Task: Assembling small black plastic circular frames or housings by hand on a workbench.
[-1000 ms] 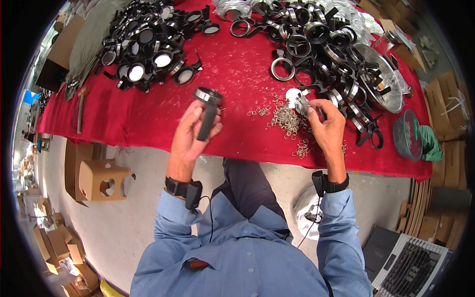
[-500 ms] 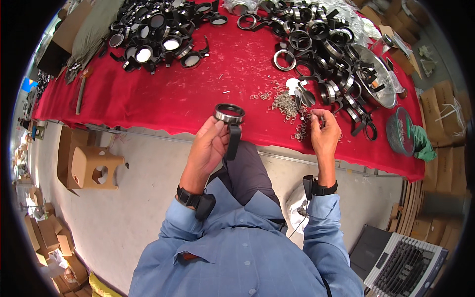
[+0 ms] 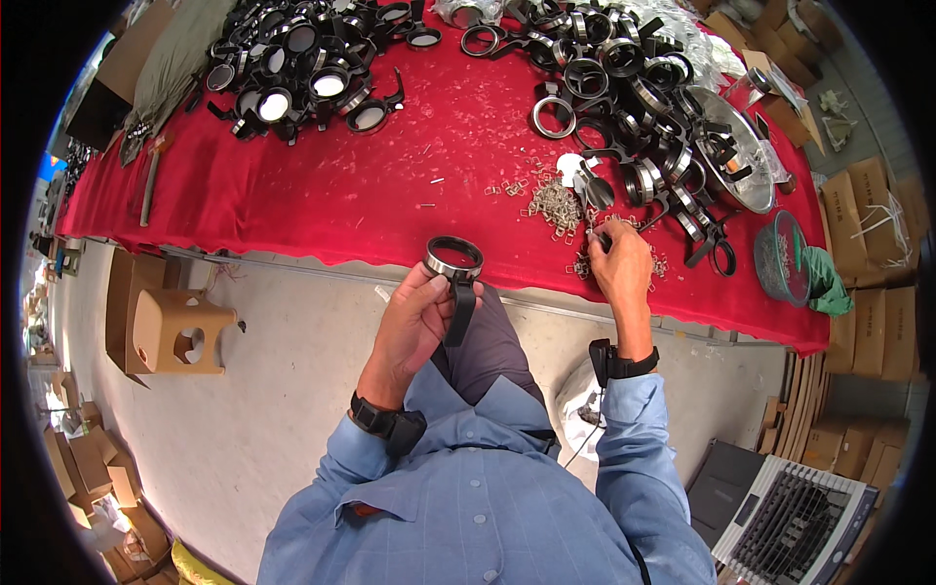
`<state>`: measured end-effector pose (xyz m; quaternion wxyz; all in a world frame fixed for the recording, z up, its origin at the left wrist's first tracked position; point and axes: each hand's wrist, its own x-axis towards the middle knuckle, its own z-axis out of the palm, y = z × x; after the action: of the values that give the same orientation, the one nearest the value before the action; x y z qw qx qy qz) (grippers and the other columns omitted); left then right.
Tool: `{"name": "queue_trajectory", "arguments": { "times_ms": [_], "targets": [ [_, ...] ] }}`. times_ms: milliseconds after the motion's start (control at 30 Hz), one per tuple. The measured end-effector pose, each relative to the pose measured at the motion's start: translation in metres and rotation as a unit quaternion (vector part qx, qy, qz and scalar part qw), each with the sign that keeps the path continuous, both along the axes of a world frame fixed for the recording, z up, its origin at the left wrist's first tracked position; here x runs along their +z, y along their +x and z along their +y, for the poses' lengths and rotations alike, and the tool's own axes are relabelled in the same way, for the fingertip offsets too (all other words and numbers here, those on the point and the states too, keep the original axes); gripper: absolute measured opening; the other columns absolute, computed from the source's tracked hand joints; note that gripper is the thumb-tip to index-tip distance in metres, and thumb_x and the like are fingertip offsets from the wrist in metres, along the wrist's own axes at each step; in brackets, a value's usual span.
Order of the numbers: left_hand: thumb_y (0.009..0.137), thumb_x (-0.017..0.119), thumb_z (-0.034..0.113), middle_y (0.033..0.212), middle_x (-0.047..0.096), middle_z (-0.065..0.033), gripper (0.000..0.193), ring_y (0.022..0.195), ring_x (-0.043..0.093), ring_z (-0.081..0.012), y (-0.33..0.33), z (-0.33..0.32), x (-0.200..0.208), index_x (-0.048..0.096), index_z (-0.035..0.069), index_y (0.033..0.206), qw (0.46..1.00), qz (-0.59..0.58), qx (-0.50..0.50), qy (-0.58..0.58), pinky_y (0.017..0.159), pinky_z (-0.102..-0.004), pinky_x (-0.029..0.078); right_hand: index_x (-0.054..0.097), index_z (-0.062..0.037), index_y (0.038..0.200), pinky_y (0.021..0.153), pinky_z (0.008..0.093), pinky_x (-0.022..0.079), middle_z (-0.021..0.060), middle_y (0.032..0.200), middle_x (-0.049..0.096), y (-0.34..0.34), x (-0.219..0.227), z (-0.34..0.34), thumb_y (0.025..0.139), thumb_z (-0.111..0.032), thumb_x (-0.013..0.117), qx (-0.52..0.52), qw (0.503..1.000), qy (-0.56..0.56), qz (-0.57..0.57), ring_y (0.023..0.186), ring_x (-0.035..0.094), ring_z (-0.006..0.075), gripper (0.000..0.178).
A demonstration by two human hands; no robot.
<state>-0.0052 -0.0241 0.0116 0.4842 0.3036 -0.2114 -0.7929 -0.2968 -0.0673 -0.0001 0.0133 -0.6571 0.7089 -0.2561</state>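
My left hand [image 3: 411, 317] grips a metal-banded black ring with a short black handle [image 3: 454, 257], its thumb and fingers closed around the handle where it meets the ring. The ring is held in front of the red table's near edge, tilted so that its opening shows. My right hand [image 3: 622, 261] is over the small metal clips [image 3: 554, 209], fingers pinched together at the near side of the loose pile. What its fingertips hold, if anything, is hidden. A dark spoon-shaped piece [image 3: 598, 191] and a white piece [image 3: 569, 168] lie just beyond it.
Heaps of similar handled rings [image 3: 297, 58] [image 3: 624, 88] lie at the far left and far right of the red cloth [image 3: 322, 195]. A metal bowl [image 3: 751, 166], a clear tub [image 3: 783, 258] and a hammer [image 3: 151, 185] are on it. A tan stool [image 3: 175, 331] stands at left.
My right hand has moved slightly left and down onto the metal clips. My left hand has lowered a little with the handled ring, whose opening is tilted more into view.
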Motion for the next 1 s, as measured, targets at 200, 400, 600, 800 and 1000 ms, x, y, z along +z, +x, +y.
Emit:
{"name": "queue_trajectory", "arguments": {
  "times_ms": [200, 400, 600, 800, 1000],
  "targets": [
    [0.098, 0.049, 0.010, 0.113, 0.064, -0.0196, 0.035, 0.100, 0.068, -0.0243, -0.006, 0.000, 0.003, 0.045, 0.000, 0.131, 1.000, 0.000, 0.019, -0.005, 0.088, -0.0355, 0.057, 0.065, -0.0051, 0.092, 0.068, 0.0454, 0.050, 0.0186, 0.086, 0.067, 0.000, 0.011, 0.003, 0.082, -0.010, 0.065, -0.039, 0.993, -0.063, -0.089, 0.077, 0.064, 0.0396, 0.011],
    [0.096, 0.052, 0.006, 0.116, 0.063, -0.0183, 0.034, 0.103, 0.067, -0.0249, -0.007, 0.000, 0.000, 0.048, 0.000, 0.129, 0.999, -0.037, 0.001, -0.024, 0.091, -0.0360, 0.055, 0.061, -0.0010, 0.089, 0.057, 0.0218, 0.043, 0.0032, 0.077, 0.067, 0.027, 0.026, 0.013, 0.093, -0.010, 0.061, 0.012, 0.922, -0.057, -0.383, 0.065, 0.053, 0.0042, 0.009],
    [0.095, 0.054, 0.006, 0.115, 0.064, -0.0175, 0.034, 0.102, 0.067, -0.0230, -0.005, 0.004, -0.007, 0.051, 0.001, 0.128, 0.999, -0.040, -0.007, -0.026, 0.090, -0.0350, 0.055, 0.062, -0.0010, 0.092, 0.058, 0.0184, 0.040, 0.0027, 0.083, 0.068, 0.045, 0.014, 0.016, 0.092, -0.004, 0.061, 0.014, 0.883, -0.039, -0.468, 0.066, 0.050, 0.0018, 0.003],
    [0.095, 0.055, 0.007, 0.115, 0.065, -0.0162, 0.034, 0.103, 0.067, -0.0224, -0.003, 0.006, -0.008, 0.051, 0.001, 0.128, 0.999, -0.045, 0.001, -0.016, 0.090, -0.0348, 0.055, 0.062, -0.0016, 0.089, 0.057, 0.0196, 0.041, 0.0002, 0.078, 0.066, 0.052, 0.019, 0.020, 0.090, -0.003, 0.062, 0.028, 0.876, -0.060, -0.478, 0.063, 0.049, 0.0021, 0.002],
    [0.094, 0.056, 0.007, 0.117, 0.064, -0.0154, 0.034, 0.103, 0.067, -0.0226, -0.004, 0.005, -0.010, 0.052, 0.001, 0.127, 0.999, -0.037, -0.002, -0.015, 0.090, -0.0350, 0.055, 0.065, -0.0012, 0.091, 0.055, 0.0251, 0.042, 0.0022, 0.070, 0.063, 0.056, 0.020, 0.024, 0.084, -0.005, 0.064, 0.048, 0.944, 0.014, -0.325, 0.059, 0.051, 0.0062, 0.008]
  ]
}}
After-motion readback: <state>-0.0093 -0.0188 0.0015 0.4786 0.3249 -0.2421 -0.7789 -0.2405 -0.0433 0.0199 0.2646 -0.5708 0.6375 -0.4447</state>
